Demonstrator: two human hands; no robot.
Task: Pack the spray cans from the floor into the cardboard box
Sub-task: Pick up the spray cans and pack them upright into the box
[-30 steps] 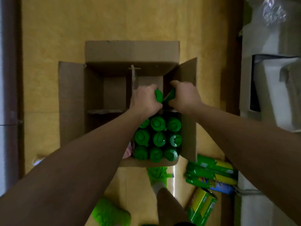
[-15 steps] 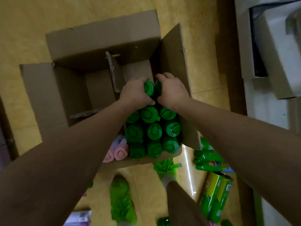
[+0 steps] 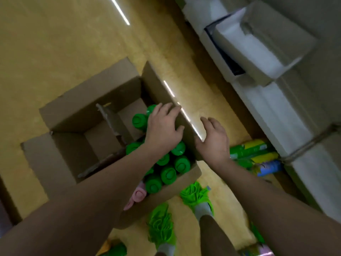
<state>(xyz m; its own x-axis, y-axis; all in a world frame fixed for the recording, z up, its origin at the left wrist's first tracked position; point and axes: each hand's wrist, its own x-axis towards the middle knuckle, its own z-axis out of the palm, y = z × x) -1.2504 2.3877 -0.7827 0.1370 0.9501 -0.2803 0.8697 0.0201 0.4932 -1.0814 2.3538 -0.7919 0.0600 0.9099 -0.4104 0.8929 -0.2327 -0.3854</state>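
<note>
An open cardboard box point(image 3: 66, 159) stands on the yellow floor, with a cardboard divider inside. Its right compartment holds several upright spray cans with green caps point(image 3: 168, 173); two pink caps point(image 3: 138, 194) show at its near edge. My left hand point(image 3: 162, 130) lies flat over the far cans, fingers spread, gripping nothing. My right hand point(image 3: 214, 141) hovers open just outside the box's right flap, holding nothing. More spray cans point(image 3: 256, 152), green and yellow, lie on the floor to the right of the box.
White foam-wrapped packages point(image 3: 267, 58) line the right side. My feet in green slippers point(image 3: 195, 196) stand right before the box. Further cans lie at the bottom edge point(image 3: 116, 249). Bare floor stretches to the far left.
Both hands have let go of the cans they were pushing into the box. My right hand has moved out over the right flap; the view has swung right.
</note>
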